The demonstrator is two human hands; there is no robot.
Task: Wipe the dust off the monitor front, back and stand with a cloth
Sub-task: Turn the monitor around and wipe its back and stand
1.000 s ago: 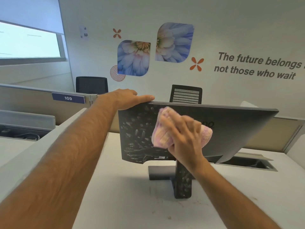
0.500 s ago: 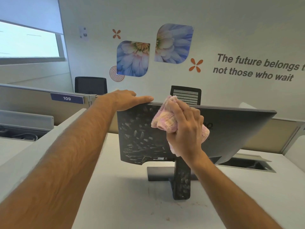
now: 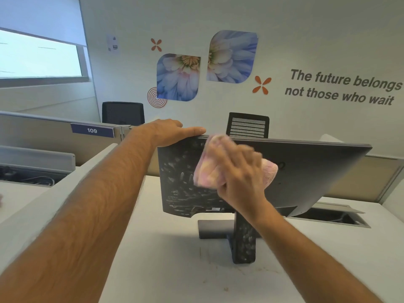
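Note:
A dark grey monitor (image 3: 314,171) stands on the white desk with its back toward me. White dust smears cover the left part of the back and the stand's upright (image 3: 246,243). My left hand (image 3: 172,132) rests flat on the monitor's top left corner. My right hand (image 3: 240,178) presses a crumpled pink cloth (image 3: 209,169) against the upper middle of the back; hand and cloth are blurred. The stand's flat base (image 3: 215,228) lies on the desk under the screen. The monitor's front is hidden.
The white desk (image 3: 170,265) has small specks of dirt near the stand. An open cable hatch (image 3: 330,217) sits behind the monitor at right. Grey partitions, one labelled 109 (image 3: 91,130), and two black chairs (image 3: 123,112) stand beyond.
My right hand and the cloth rose to the monitor's top edge, then came back down a little over the upper middle of the back. The left hand has stayed on the corner.

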